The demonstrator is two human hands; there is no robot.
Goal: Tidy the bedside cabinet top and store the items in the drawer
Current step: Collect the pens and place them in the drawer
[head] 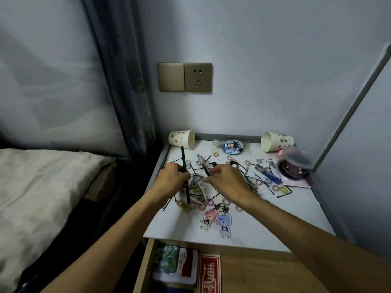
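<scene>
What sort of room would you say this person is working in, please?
Most likely a bedroom: a bed with pale bedding lies on the left, a curtain hangs beside it, and a small cabinet top against the wall holds hair ties, bobby pins and keychain charms above an open drawer.

Both forearms are bare to the frame's edge, no sleeves showing; left hand (pixel 172 179) and right hand (pixel 229 182) wear no rings, watch or gloves.

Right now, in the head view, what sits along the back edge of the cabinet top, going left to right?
Tipped paper cup at the left corner → round picture badge in its wrapper → second tipped paper cup → clear lidded tub with dark contents at the right edge.
</scene>
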